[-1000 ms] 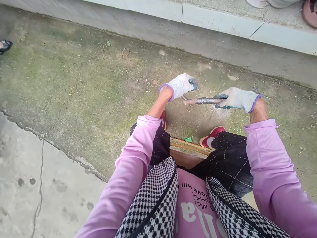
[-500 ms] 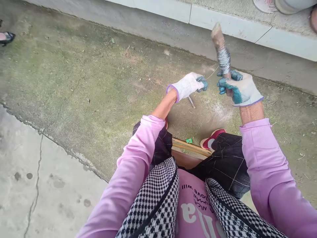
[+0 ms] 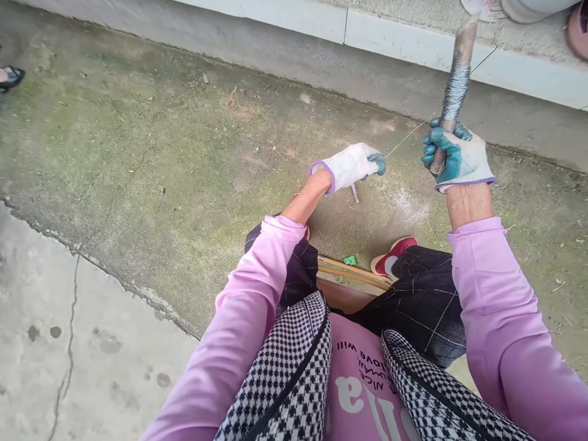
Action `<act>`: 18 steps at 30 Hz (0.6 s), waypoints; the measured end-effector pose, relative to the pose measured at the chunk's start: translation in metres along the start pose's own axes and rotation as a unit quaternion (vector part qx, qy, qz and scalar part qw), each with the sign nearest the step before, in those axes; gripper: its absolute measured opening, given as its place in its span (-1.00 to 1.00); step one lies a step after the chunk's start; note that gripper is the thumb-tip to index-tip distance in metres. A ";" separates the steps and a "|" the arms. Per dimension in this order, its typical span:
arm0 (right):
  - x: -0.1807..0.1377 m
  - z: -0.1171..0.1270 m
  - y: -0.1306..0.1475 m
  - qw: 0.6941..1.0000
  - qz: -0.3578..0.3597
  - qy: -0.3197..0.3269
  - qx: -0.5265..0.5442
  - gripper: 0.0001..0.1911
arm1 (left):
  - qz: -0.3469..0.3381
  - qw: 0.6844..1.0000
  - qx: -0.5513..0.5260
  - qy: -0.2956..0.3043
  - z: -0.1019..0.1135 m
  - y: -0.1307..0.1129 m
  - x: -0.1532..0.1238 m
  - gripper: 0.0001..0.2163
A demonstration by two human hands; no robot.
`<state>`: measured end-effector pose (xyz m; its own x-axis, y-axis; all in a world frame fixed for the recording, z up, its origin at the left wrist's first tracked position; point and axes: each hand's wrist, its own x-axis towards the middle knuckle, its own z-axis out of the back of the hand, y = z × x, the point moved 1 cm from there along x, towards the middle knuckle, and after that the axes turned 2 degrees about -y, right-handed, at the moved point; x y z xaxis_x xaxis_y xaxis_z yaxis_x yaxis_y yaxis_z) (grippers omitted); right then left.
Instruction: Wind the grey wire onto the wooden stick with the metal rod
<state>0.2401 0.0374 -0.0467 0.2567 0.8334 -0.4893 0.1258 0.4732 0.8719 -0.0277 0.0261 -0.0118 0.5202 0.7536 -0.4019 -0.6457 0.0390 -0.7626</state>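
Observation:
My right hand (image 3: 459,153), in a white glove with a blue-green palm, is closed round the lower end of a wooden stick (image 3: 465,43). Grey, shiny thin wire (image 3: 456,92) is wound in many turns about the stick's middle. From there a single strand (image 3: 407,139) runs taut down to my left hand (image 3: 356,165), whose gloved fingers are closed on it. Below the left hand the end of a thin stick (image 3: 355,193) shows; I cannot tell whether the hand holds it or it lies on the ground.
A tiled step (image 3: 294,18) crosses the top, with a pale container (image 3: 528,9) and a reddish pot (image 3: 579,30) on it. A small green wrapper (image 3: 350,260) lies between my feet, near a wooden bar (image 3: 353,272). Another person's shoe (image 3: 11,76) shows at far left.
My right hand has moved right with the stick, and the stick now leans further right. The visible strand between the hands is longer. My left hand has dipped slightly.

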 end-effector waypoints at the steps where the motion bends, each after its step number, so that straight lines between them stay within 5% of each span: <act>1: 0.001 0.003 -0.001 1.000 -0.005 -0.005 0.006 -0.55 | -0.004 1.000 0.007 0.009 -0.001 -0.002 -0.001 -0.80; 7: 0.000 0.015 -0.004 0.999 0.020 0.024 -0.008 -0.47 | -0.009 0.997 0.080 0.018 -0.003 -0.007 -0.007 -0.73; 12: -0.011 0.003 0.003 0.966 0.065 0.114 -0.222 -0.34 | -0.009 0.994 0.107 0.025 -0.006 -0.005 -0.008 -0.71; 16: -0.003 0.000 0.006 0.950 0.071 -0.010 -0.304 -0.22 | -0.013 0.998 0.059 0.035 -0.003 -0.006 -0.012 -0.80; 18: 0.005 0.003 0.007 0.904 0.072 -0.053 -0.417 -0.37 | -0.012 0.999 0.024 0.026 0.003 -0.006 -0.014 -0.77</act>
<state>0.2448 0.0436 -0.0429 0.3087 0.8928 -0.3281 -0.6724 0.4488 0.5886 -0.0329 0.0177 -0.0001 0.5627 0.7177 -0.4103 -0.6587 0.0893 -0.7471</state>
